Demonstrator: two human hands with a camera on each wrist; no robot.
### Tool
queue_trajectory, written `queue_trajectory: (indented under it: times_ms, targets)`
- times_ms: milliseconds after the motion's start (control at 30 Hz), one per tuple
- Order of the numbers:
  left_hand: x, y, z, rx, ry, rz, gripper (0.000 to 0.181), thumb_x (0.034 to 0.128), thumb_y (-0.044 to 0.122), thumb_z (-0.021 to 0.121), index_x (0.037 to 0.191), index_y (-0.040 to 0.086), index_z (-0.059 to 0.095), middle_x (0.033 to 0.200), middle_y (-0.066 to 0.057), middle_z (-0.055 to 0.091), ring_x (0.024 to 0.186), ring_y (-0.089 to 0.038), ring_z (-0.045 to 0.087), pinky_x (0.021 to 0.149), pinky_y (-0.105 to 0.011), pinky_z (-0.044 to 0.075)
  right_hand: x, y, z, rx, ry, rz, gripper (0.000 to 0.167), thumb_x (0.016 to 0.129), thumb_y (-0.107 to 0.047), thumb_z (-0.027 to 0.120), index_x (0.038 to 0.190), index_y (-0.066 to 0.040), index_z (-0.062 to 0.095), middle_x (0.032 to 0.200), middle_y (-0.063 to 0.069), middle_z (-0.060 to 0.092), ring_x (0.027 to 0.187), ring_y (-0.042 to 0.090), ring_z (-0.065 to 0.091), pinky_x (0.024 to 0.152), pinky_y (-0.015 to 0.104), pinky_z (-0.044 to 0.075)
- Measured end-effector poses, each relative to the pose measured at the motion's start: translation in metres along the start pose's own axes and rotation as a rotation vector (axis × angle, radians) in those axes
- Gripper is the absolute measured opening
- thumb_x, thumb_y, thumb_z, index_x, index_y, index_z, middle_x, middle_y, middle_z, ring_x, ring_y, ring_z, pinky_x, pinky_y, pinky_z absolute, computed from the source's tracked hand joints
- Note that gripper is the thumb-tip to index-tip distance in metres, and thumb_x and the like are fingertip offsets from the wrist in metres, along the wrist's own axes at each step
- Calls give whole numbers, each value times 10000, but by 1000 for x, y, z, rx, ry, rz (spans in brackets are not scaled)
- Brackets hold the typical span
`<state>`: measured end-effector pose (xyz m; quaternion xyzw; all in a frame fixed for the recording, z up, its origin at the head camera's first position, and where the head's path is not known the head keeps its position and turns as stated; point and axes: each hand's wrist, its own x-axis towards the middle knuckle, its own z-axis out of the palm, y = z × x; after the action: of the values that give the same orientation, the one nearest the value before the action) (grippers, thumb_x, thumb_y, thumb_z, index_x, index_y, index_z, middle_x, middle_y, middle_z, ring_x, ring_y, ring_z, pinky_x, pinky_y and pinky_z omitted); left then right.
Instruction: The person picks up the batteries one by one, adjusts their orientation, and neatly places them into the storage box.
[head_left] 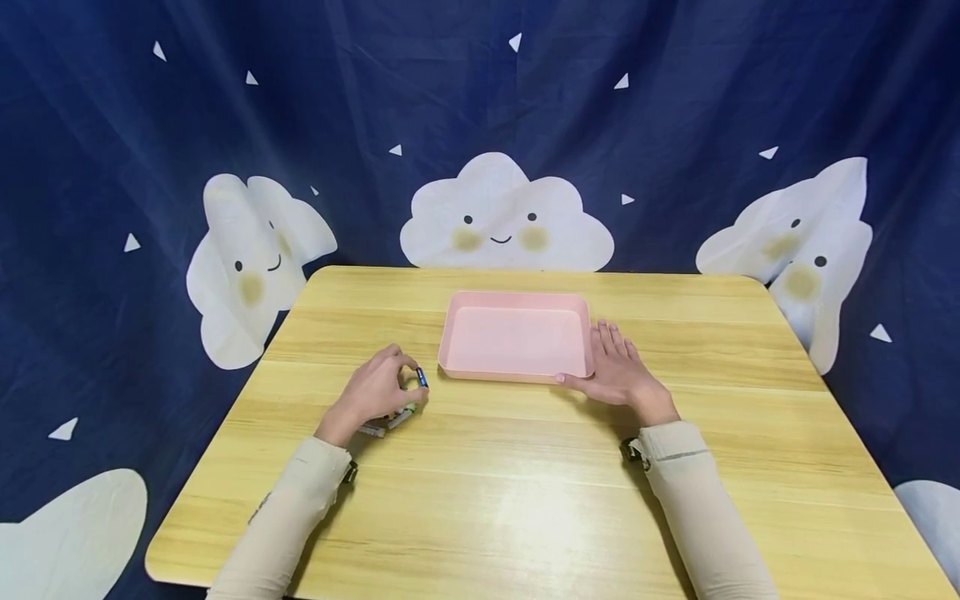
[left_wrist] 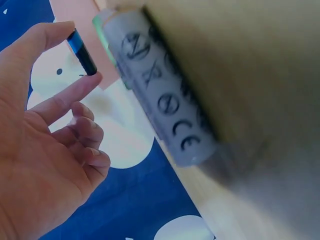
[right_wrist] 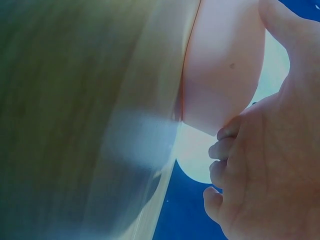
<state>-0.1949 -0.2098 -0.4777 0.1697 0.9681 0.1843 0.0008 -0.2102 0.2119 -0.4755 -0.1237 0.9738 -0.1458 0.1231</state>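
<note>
My left hand (head_left: 377,388) pinches a small blue and black battery (head_left: 422,377) by its ends between thumb and index finger, left of a pink tray (head_left: 517,377). In the left wrist view the pinched battery (left_wrist: 83,53) shows above the curled other fingers. Beneath the hand lie several more batteries, partly hidden by it; a grey one with printed marks (left_wrist: 157,90) looms close to the left wrist camera. My right hand (head_left: 617,372) rests against the tray's right side, fingers straight and thumb at the front corner. The right wrist view shows that hand (right_wrist: 272,150) beside the tray (right_wrist: 222,60).
The tray stands on a light wooden table (head_left: 495,475), towards its far side. Behind the table hangs a dark blue curtain (head_left: 480,92) with white smiling clouds and small white shapes.
</note>
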Motion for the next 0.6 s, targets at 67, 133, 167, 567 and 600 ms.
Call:
queue_trajectory:
  times_ms: [67, 133, 167, 567, 600]
  targets:
    - [2, -1, -3, -15, 8, 1, 547, 818, 466, 838, 1201, 85, 749, 1017, -69, 605, 757, -159, 523, 608, -291, 440, 0, 0, 0, 1, 5, 0, 1236, 909, -804, 461, 1616, 85, -25, 1713, 274, -74, 1599, 461, -68, 1280, 628, 25]
    - [4, -2, -6, -29, 24, 3, 540, 820, 456, 835, 1205, 88, 748, 997, -70, 595, 751, -163, 509, 612, -289, 429, 0, 1, 0, 0, 9, 1, 1234, 909, -800, 464, 1617, 83, -27, 1713, 274, -75, 1600, 459, -70, 1280, 627, 23]
    - [5, -2, -8, -38, 30, 6, 534, 825, 447, 832, 1208, 86, 747, 988, -75, 589, 745, -168, 503, 606, -294, 424, 0, 1, 0, -1, 9, 2, 1234, 909, -800, 465, 1617, 83, -28, 1713, 273, -77, 1600, 458, -72, 1280, 627, 21]
    - [22, -6, -20, -57, 69, 16, 497, 850, 456, 805, 1225, 139, 731, 1060, -89, 619, 840, -216, 562, 668, -335, 463, 1, 0, 0, -17, 6, 5, 1235, 912, -799, 463, 1612, 92, -26, 1711, 272, -89, 1600, 455, -75, 1282, 621, 15]
    - [24, -6, -21, -63, 73, 19, 497, 850, 459, 802, 1224, 139, 731, 1070, -101, 624, 855, -224, 567, 675, -343, 466, 1, 0, 0, -17, 6, 6, 1235, 912, -799, 462, 1613, 92, -27, 1711, 271, -90, 1600, 454, -75, 1282, 620, 15]
